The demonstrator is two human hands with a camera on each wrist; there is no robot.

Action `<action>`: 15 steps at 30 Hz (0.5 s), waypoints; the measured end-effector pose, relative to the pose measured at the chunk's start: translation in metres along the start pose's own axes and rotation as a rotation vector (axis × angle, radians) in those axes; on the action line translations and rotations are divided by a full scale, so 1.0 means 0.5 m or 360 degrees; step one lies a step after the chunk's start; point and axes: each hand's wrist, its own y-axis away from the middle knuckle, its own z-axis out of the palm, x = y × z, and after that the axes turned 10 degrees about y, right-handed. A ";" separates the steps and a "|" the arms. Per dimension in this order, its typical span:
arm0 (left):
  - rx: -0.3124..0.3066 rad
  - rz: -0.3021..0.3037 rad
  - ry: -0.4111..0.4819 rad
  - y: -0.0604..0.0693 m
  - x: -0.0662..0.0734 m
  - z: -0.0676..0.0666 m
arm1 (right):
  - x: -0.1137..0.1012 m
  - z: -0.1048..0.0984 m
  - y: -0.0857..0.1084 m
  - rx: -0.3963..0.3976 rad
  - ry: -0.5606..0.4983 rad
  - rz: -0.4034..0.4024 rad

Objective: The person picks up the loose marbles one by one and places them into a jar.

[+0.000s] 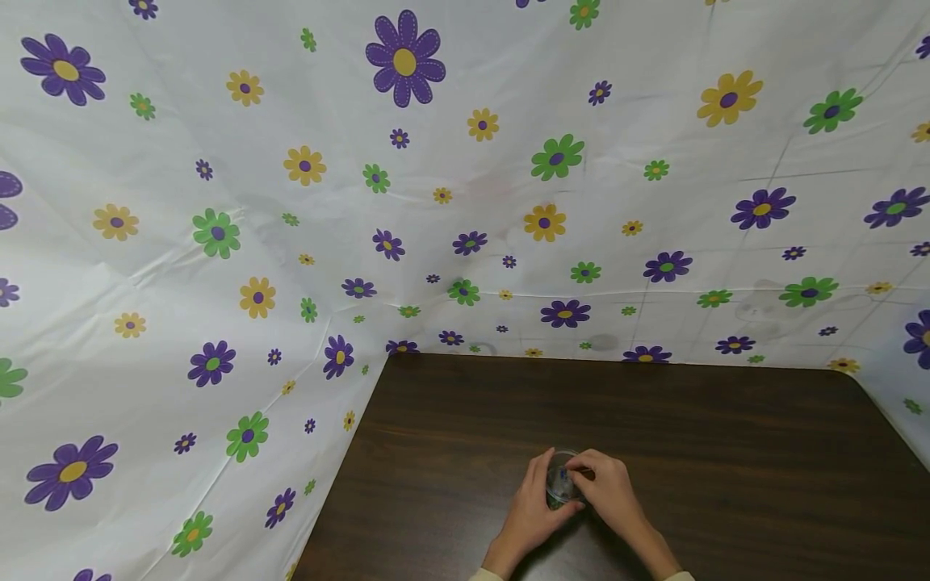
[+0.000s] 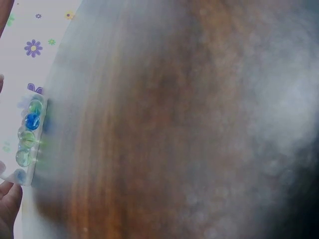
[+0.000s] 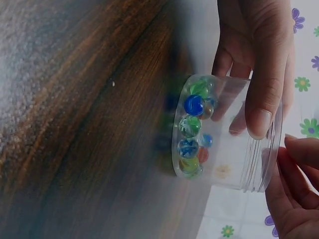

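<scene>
A clear round plastic jar (image 3: 227,164) stands on the table with several green, blue and clear glass marbles (image 3: 189,127) at its bottom. My left hand (image 1: 530,504) grips the jar round its side, its thumb (image 3: 264,109) lying against the wall near the threaded rim. At the jar's mouth is my right hand (image 1: 610,488), thumb and forefinger bent close together. A small blue spot shows beside those fingertips in the head view; whether they pinch a marble or it lies below is not clear. In the left wrist view the marbles (image 2: 30,122) show at the left edge.
The dark wood-grain table (image 1: 450,428) extends around the jar. A white flowered sheet (image 1: 465,202) hangs behind the table and along its left side, with more at the right edge.
</scene>
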 end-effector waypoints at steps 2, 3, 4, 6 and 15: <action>-0.0003 -0.0001 0.0000 0.000 0.000 0.000 | 0.001 0.000 0.000 0.0001 -0.0001 0.0008; -0.0003 -0.0004 0.0004 -0.001 0.001 0.000 | 0.001 0.000 0.000 0.0002 0.0000 0.0011; -0.0006 -0.0008 0.0006 -0.001 0.001 0.000 | 0.001 0.000 0.000 0.0004 0.0000 0.0012; -0.0009 -0.0015 0.0008 -0.001 0.001 0.000 | 0.002 0.000 -0.001 0.0007 0.0003 0.0014; -0.0013 -0.0015 0.0004 -0.001 0.002 -0.001 | 0.001 0.000 -0.001 0.0020 0.0039 -0.0001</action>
